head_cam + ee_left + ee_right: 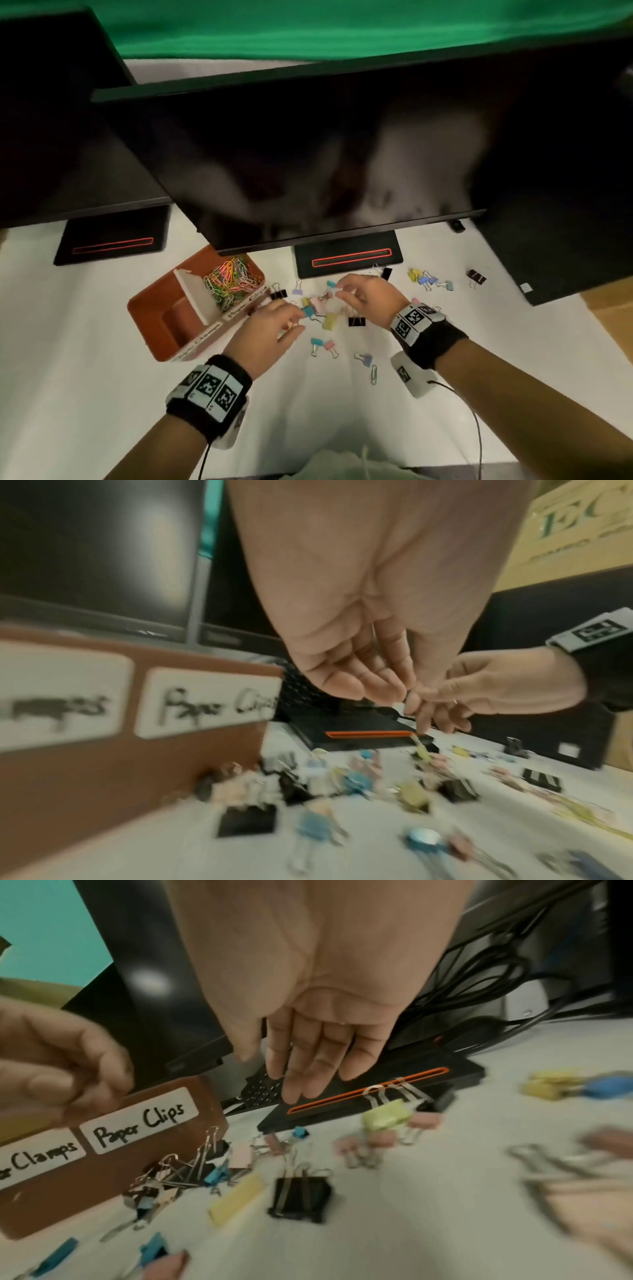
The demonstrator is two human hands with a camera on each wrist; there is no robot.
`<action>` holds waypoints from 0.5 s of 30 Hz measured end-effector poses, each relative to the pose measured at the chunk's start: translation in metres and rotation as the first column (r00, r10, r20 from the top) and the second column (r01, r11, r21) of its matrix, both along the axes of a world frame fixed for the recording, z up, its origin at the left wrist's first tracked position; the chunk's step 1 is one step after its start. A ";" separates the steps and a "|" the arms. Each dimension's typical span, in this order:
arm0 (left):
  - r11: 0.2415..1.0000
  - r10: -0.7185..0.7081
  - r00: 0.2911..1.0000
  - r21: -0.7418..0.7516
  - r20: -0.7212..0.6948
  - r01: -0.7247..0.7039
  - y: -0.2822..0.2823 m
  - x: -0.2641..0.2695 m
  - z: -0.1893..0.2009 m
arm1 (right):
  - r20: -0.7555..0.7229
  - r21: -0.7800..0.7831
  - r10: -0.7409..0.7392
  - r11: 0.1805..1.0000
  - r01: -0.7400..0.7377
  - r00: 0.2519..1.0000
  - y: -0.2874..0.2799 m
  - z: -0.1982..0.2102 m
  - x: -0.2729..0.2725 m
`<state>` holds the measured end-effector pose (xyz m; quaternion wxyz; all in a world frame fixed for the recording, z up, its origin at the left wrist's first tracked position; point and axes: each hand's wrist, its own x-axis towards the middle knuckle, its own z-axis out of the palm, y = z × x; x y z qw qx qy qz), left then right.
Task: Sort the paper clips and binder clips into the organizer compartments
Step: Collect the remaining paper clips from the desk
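A brown organizer point(156, 329) stands left of centre; labels read "Paper Clips" point(140, 1123) and "Clamps" point(37, 1158). Coloured paper clips point(229, 277) fill its far compartment, while the near compartment point(174, 325) looks bare. Several pastel and black binder clips point(317, 305) lie scattered on the white table point(85, 342) beside it. My left hand point(294, 325) hovers by the organizer's right wall with fingers loosely curled point(346, 685), and nothing shows in them. My right hand point(346, 291) hangs over the pile, fingers straight and pointing down point(301, 1080). A loose paper clip point(374, 373) lies nearer me.
Two dark monitors overhang the table, their black stands point(349, 257) point(113, 245) close behind the clips. More binder clips point(428, 279) and a black one point(476, 277) lie to the right. A black box point(565, 257) and cables point(479, 974) sit at right.
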<state>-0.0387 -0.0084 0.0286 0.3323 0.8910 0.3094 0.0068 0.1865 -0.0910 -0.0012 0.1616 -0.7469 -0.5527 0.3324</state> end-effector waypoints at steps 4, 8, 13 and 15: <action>0.991 -0.066 0.995 -0.123 -0.077 0.056 -0.040 0.040 -0.018 | 0.084 0.018 0.018 1.000 -0.019 0.996 -0.048 -0.004 0.045; 0.979 -0.148 0.972 -0.169 -0.185 0.117 -0.068 0.073 -0.040 | 0.092 -0.099 0.016 0.995 -0.007 0.996 -0.100 -0.011 0.086; 0.971 -0.235 0.942 -0.090 -0.241 0.219 -0.091 0.092 -0.059 | 0.094 -0.190 0.046 0.981 -0.028 0.994 -0.148 -0.025 0.116; 0.966 -0.257 0.926 -0.056 -0.278 0.251 -0.096 0.097 -0.064 | 0.052 -0.199 0.087 0.977 -0.075 0.995 -0.156 -0.031 0.123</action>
